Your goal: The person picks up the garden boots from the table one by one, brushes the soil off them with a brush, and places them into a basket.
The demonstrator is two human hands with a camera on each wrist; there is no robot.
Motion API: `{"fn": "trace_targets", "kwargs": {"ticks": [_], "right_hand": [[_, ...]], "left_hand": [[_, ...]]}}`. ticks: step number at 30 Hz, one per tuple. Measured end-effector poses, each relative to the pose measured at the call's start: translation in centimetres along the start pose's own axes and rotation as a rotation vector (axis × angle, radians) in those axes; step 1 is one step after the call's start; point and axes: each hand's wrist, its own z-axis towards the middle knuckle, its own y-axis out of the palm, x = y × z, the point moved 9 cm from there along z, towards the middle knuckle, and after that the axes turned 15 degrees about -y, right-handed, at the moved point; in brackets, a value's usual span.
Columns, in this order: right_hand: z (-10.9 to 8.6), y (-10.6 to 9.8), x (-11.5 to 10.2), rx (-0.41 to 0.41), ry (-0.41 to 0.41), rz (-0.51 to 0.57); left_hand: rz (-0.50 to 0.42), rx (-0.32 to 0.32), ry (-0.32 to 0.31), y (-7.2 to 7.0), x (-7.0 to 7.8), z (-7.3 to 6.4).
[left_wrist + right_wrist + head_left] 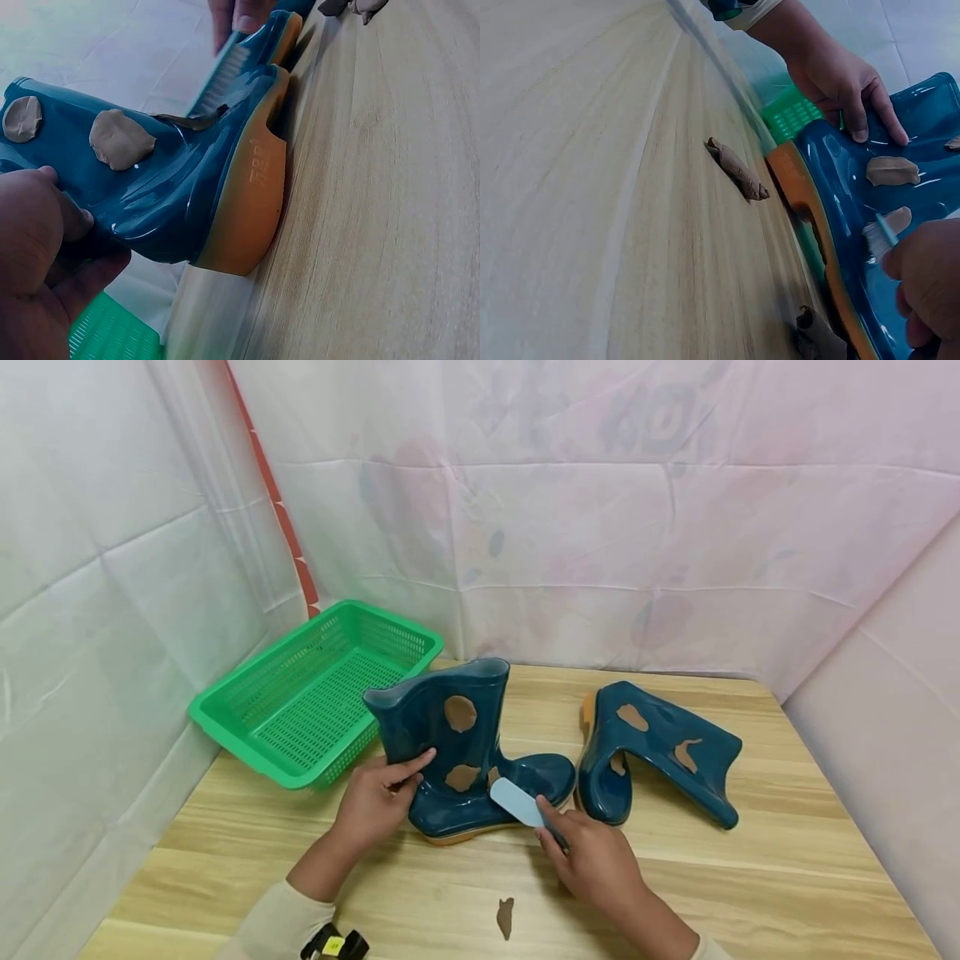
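Sitting toward 10 o'clock from a glossy dark-teal rubber boot (483,745) is a green perforated plastic basket (240,752). At the boot's 8 o'clock, the left hand (375,804) grips its back. The boot stands on the pale wood-grain table (247,868), toe toward 3 o'clock, with two brown clay-like patches (460,713) on its shaft and a third at its instep. Toward 6 o'clock lies a curled brown scrap (506,918); the right wrist view shows another, suggesting some is already off. The right hand (600,862) clasps a pale-blue brush (517,802) with white bristles, against the instep patch. At 3 o'clock, a matching dark-teal boot (660,739) lies sideways, three patches on it; most work seems left.
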Motion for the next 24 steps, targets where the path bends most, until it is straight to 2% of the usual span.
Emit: {"fn": "trace_targets", "kwargs": {"ticks": [3, 6, 8, 12, 14, 16, 18, 24], "right_hand": [[-0.3, 0.3, 0.4, -0.073, 0.064, 0.047], [-0.7, -0.1, 0.6, -0.075, 0.097, 0.083], [-0.8, -0.8, 0.6, -0.014, 0.083, 0.09], [-0.3, -2.2, 0.0, 0.153, 0.0, 0.057], [0.1, -2.4, -0.3, 0.191, -0.028, 0.037], [0.4, -2.1, -0.5, 0.175, -0.035, 0.022], [0.5, -1.5, -0.6, 0.121, -0.015, 0.027], [-0.3, 0.2, 0.0, -0.048, 0.087, 0.084]], "left_hand": [[-0.005, 0.001, -0.008, 0.0, 0.0, 0.0], [-0.017, 0.002, -0.022, 0.0, -0.2, 0.0], [-0.025, 0.003, -0.037, 0.0, -0.4, 0.0], [-0.043, 0.007, -0.06, -0.1, -0.7, -0.1], [-0.045, 0.006, -0.067, -0.2, -0.8, -0.1], [-0.045, 0.004, -0.075, -0.2, -0.9, -0.1], [-0.041, -0.001, -0.081, -0.1, -1.0, -0.2], [-0.031, -0.016, -0.093, 0.1, -1.1, -0.3]]}}
